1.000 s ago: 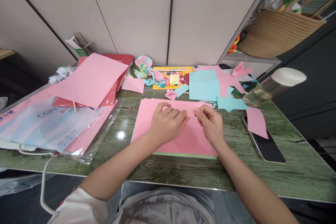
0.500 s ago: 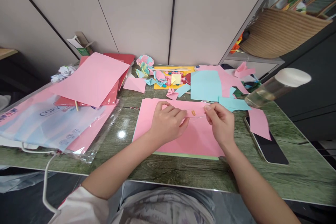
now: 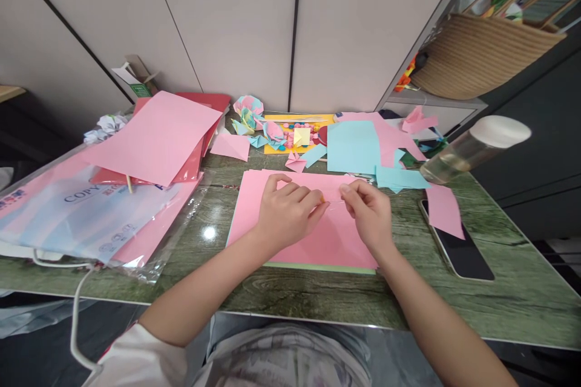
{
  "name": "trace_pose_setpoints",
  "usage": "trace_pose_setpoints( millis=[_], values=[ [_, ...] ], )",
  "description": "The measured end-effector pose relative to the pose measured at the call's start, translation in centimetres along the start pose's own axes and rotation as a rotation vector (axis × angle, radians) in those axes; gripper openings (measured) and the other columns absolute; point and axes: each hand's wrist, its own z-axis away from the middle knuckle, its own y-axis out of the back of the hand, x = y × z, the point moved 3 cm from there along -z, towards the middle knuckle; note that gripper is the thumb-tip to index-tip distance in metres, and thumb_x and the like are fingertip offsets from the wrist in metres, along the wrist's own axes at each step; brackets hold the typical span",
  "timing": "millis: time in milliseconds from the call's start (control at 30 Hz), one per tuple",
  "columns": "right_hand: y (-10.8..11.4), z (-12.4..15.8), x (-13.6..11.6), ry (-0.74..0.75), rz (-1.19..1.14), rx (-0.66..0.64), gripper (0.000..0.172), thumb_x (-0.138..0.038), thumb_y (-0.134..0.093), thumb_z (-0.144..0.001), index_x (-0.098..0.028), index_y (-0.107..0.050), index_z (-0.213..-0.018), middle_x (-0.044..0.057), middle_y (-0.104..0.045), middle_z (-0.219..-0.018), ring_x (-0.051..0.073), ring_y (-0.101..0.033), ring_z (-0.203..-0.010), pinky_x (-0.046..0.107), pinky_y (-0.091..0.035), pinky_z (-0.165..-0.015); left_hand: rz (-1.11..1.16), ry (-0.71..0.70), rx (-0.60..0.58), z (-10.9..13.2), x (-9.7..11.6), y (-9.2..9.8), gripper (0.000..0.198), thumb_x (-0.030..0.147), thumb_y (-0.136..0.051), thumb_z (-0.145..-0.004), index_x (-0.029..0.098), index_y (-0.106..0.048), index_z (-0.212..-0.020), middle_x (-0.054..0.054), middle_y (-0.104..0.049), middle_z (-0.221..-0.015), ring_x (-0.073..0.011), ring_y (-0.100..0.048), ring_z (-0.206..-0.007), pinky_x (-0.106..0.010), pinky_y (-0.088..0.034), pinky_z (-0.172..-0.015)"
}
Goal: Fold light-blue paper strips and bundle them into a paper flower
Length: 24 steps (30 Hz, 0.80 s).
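Note:
A stack of pink paper (image 3: 313,242) lies on the table under both hands. Above it, my left hand (image 3: 288,208) is closed in a pinch, with a small orange piece (image 3: 322,198) showing at its fingertips, mostly hidden by them. Facing it from the right, my right hand (image 3: 368,211) pinches the end of a thin clear thread (image 3: 334,201), which runs across the short gap toward the left fingertips. The thread is too fine to follow further.
Folded paper flowers (image 3: 249,112) and a yellow tray (image 3: 272,148) of small beads stand at the back. Blue sheets (image 3: 354,145), a bottle (image 3: 472,148) and a phone (image 3: 458,248) are to the right. A plastic paper pack (image 3: 91,211) lies left.
My right hand has moved left, closer to my left hand. The orange piece, visible between the hands before, is now mostly behind the left fingertips. The view has shifted slightly.

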Motion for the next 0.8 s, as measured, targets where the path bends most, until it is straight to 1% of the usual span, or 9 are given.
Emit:
trace_pose_setpoints(
  millis=[200, 300, 400, 467, 533, 633, 800],
  values=[
    [1.1, -0.7, 0.1, 0.019, -0.001, 0.056, 0.032, -0.035, -0.051, -0.079, -0.018, -0.042, -0.054, -0.006, -0.035, -0.047, 0.007, -0.03, -0.046, 0.023, -0.025, -0.045, -0.016, 0.01, -0.015, -0.1, -0.4, 0.1, 0.016, 0.029, -0.046, -0.08, 0.022, -0.061, -0.082, 0.001, -0.063, -0.062, -0.0129, -0.056, -0.065, -0.036, -0.03, -0.082],
    [0.9, -0.5, 0.2, 0.028, 0.036, 0.053, 0.031, -0.034, -0.05, -0.08, -0.018, -0.043, -0.055, -0.006, -0.035, -0.047, 0.007, -0.031, -0.046, 0.023, -0.026, -0.046, -0.046, 0.027, -0.049, -0.1, -0.2, 0.0, 0.025, 0.035, -0.046, -0.08, 0.021, -0.059, -0.096, -0.002, -0.064, -0.068, -0.0158, -0.057, -0.069, -0.038, -0.03, -0.081],
    [0.4, -0.1, 0.0, 0.042, 0.078, 0.036, 0.028, -0.033, -0.05, -0.08, -0.017, -0.046, -0.057, -0.005, -0.037, -0.049, 0.007, -0.032, -0.048, 0.022, -0.027, -0.047, -0.081, 0.003, -0.069, 0.0, 0.3, 0.0, 0.037, 0.041, -0.047, -0.079, 0.021, -0.054, -0.109, -0.004, -0.065, -0.075, -0.0173, -0.057, -0.072, -0.037, -0.031, -0.079],
    [-0.1, 0.2, -0.2, 0.045, 0.122, 0.007, 0.026, -0.032, -0.051, -0.08, -0.017, -0.047, -0.058, -0.005, -0.038, -0.05, 0.008, -0.033, -0.048, 0.022, -0.028, -0.047, -0.107, -0.032, -0.06, 0.0, 0.5, 0.1, 0.034, 0.04, -0.047, -0.08, 0.021, -0.054, -0.107, -0.003, -0.066, -0.078, -0.0166, -0.057, -0.073, -0.037, -0.031, -0.079],
    [-0.4, 0.4, -0.4, 0.041, 0.145, -0.008, 0.026, -0.032, -0.051, -0.079, -0.017, -0.047, -0.058, -0.005, -0.038, -0.051, 0.008, -0.034, -0.049, 0.022, -0.028, -0.047, -0.137, -0.055, -0.042, 0.0, 0.6, 0.1, 0.026, 0.036, -0.047, -0.081, 0.021, -0.055, -0.1, -0.002, -0.065, -0.077, -0.0154, -0.057, -0.072, -0.037, -0.031, -0.079],
    [-0.4, 0.5, -0.5, 0.027, 0.122, 0.005, 0.027, -0.033, -0.051, -0.079, -0.017, -0.047, -0.058, -0.005, -0.039, -0.05, 0.008, -0.035, -0.049, 0.022, -0.029, -0.047, -0.165, -0.06, -0.032, 0.0, 0.5, 0.1, 0.017, 0.033, -0.046, -0.082, 0.021, -0.057, -0.089, 0.0, -0.065, -0.071, -0.0138, -0.057, -0.068, -0.036, -0.031, -0.079],
    [-0.1, 0.3, -0.2, 0.012, 0.063, 0.035, 0.027, -0.034, -0.052, -0.079, -0.017, -0.048, -0.057, -0.005, -0.039, -0.049, 0.008, -0.034, -0.047, 0.022, -0.028, -0.047, -0.153, -0.061, -0.009, -0.2, 0.3, 0.1, 0.014, 0.029, -0.046, -0.082, 0.021, -0.058, -0.081, 0.001, -0.064, -0.068, -0.0124, -0.056, -0.067, -0.035, -0.031, -0.08]
  ],
)
